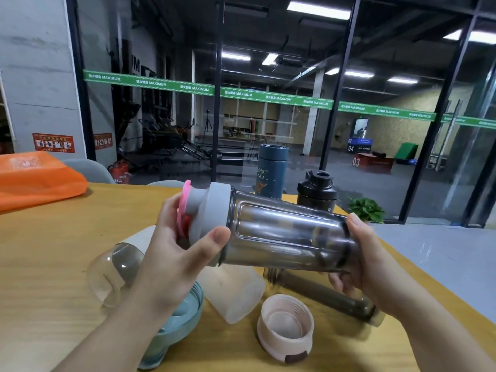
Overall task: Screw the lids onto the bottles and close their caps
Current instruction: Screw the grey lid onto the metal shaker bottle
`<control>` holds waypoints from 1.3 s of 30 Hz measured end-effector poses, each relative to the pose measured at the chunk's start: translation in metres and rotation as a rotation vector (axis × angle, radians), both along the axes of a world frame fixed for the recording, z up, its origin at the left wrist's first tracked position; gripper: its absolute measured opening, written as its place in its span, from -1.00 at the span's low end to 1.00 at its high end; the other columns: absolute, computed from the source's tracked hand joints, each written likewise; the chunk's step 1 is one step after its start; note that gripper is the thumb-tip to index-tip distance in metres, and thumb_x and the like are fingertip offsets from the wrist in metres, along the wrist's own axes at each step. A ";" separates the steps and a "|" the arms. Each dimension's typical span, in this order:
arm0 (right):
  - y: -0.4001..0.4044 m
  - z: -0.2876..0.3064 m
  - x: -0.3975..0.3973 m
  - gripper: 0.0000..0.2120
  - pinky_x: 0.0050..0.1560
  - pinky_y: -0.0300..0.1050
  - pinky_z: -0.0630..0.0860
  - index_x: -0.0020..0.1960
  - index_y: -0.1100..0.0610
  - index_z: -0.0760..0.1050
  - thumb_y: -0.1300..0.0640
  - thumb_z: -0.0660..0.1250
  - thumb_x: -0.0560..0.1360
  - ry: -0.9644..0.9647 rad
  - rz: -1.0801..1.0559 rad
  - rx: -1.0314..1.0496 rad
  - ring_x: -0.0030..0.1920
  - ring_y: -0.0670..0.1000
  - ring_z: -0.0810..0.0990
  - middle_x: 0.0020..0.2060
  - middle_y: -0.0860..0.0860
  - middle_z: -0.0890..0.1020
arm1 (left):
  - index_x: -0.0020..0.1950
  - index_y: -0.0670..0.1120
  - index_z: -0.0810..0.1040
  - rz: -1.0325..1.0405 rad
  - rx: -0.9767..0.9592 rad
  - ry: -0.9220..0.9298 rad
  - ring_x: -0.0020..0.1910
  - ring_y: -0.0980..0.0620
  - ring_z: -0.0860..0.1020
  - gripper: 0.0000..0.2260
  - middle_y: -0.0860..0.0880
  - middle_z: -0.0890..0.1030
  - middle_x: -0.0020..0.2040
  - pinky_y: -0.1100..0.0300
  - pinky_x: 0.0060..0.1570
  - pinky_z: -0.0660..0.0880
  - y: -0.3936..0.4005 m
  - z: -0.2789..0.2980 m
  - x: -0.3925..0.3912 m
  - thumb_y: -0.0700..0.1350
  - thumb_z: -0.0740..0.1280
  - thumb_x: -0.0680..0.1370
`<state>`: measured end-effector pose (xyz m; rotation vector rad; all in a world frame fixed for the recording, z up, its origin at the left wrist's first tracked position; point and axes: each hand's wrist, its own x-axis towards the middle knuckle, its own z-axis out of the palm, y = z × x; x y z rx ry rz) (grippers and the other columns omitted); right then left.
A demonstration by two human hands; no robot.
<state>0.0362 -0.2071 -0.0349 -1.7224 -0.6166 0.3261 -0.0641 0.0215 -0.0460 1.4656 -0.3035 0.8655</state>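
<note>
I hold a smoky clear bottle (281, 234) sideways above the table. My right hand (359, 267) grips its base. My left hand (174, 251) curls round its grey lid (212, 210), thumb on the rim, fingers behind the pink flip cap (183, 208), which stands open. Under it lie a clear bottle with a white band (115, 269), a frosted bottle (236, 294), a dark slim bottle (322, 294), a teal lid (174, 326) and a pink lid (285, 328), open side up.
A dark blue bottle (272, 170) and a black bottle with its lid on (318, 191) stand at the far edge of the wooden table (53, 264). An orange bag (37, 175) lies far left, a small green plant (366, 209) far right. Glass wall behind.
</note>
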 end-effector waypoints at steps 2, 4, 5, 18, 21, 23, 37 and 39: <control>0.002 0.000 -0.001 -0.28 -0.54 -0.23 0.40 0.08 0.18 0.47 -0.45 0.03 0.39 0.021 0.026 0.044 -0.51 0.00 0.46 -0.38 0.04 0.66 | -0.01 0.36 0.46 0.007 -0.001 -0.003 -0.12 0.39 0.59 -0.44 0.34 0.64 -0.12 0.53 -0.21 0.46 0.000 0.000 0.000 0.40 0.48 0.05; 0.005 0.000 0.001 -0.23 -0.53 -0.20 0.47 0.10 0.12 0.47 -0.50 0.22 0.22 0.019 0.028 0.124 -0.46 0.03 0.55 -0.29 0.08 0.68 | -0.07 0.46 0.49 0.003 -0.010 0.017 -0.10 0.37 0.60 -0.51 0.32 0.65 -0.11 0.51 -0.20 0.47 0.001 0.001 0.000 0.41 0.48 0.04; 0.006 0.000 0.002 -0.22 -0.51 -0.15 0.51 0.13 0.03 0.47 -0.49 0.32 0.12 0.014 0.002 0.175 -0.41 0.06 0.61 -0.19 0.10 0.68 | -0.10 0.49 0.50 -0.008 -0.027 0.029 -0.09 0.33 0.61 -0.54 0.29 0.66 -0.10 0.48 -0.18 0.48 0.002 0.000 0.001 0.41 0.48 0.03; -0.001 -0.002 0.000 -0.25 -0.01 -0.09 0.59 0.29 -0.36 0.32 -0.05 0.52 0.17 -0.382 0.036 0.176 0.13 0.00 0.61 0.12 -0.28 0.56 | 0.19 0.05 0.53 0.002 -0.265 0.204 -0.07 0.02 0.66 -0.38 -0.07 0.68 0.04 0.14 -0.22 0.58 0.012 -0.008 0.009 0.27 0.40 0.19; 0.000 -0.002 -0.002 -0.27 -0.10 -0.18 0.59 0.27 -0.33 0.34 -0.04 0.51 0.16 -0.394 0.012 0.191 0.04 0.02 0.65 0.10 -0.13 0.61 | 0.20 0.04 0.52 0.000 -0.264 0.220 -0.09 0.04 0.67 -0.35 -0.06 0.68 0.04 0.14 -0.23 0.59 0.011 -0.007 0.009 0.27 0.40 0.17; 0.001 -0.003 -0.002 -0.27 -0.06 -0.14 0.61 0.28 -0.31 0.33 -0.06 0.51 0.16 -0.404 -0.004 0.181 0.03 0.03 0.66 0.10 -0.10 0.62 | 0.18 0.03 0.52 0.003 -0.272 0.220 -0.15 0.07 0.66 -0.35 -0.05 0.68 -0.01 0.17 -0.27 0.60 0.012 -0.007 0.010 0.27 0.40 0.16; 0.003 -0.002 -0.006 -0.50 -0.43 -0.31 0.49 0.04 -0.28 0.33 -0.27 0.26 0.11 -0.440 -0.187 0.122 -0.40 -0.20 0.56 -0.27 -0.31 0.63 | 0.14 0.03 0.51 -0.028 -0.199 0.166 -0.05 0.00 0.65 -0.39 -0.02 0.67 -0.02 0.07 -0.08 0.54 0.009 -0.008 0.012 0.22 0.50 0.16; 0.004 -0.005 -0.004 -0.50 -0.45 -0.29 0.45 0.07 -0.29 0.34 -0.31 0.23 0.14 -0.419 -0.215 0.111 -0.43 -0.16 0.52 -0.31 -0.15 0.63 | 0.08 0.09 0.52 -0.024 -0.197 0.155 -0.07 0.03 0.64 -0.40 0.01 0.67 -0.06 0.04 -0.05 0.50 0.009 -0.009 0.013 0.24 0.53 0.11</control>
